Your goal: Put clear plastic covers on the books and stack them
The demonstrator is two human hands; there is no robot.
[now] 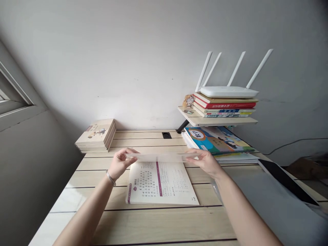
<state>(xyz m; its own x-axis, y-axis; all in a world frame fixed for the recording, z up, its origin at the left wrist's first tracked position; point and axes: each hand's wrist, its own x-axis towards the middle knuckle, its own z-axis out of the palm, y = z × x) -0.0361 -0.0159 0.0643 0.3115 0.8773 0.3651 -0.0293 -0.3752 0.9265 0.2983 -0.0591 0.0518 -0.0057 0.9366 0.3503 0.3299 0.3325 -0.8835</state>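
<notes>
A thin, whitish, see-through sheet [166, 157] stretches between both hands, seen almost edge-on. My left hand [123, 162], with a silver bangle at the wrist, pinches its left end between thumb and fingers. At the opposite end, my right hand [203, 160] grips it in the same way. Below and nearer to me lies a book [164, 182] with a printed page showing, its text turned sideways and banded in purple. The far part of that page is hidden behind the sheet.
Small books [96, 135] are stacked at the back left. At the right, a raised shelf [220, 121] bears books and a white router [228, 91], with colourful books [217, 138] below. Clear plastic [263, 201] and a black-edged flat object [287, 181] lie at right.
</notes>
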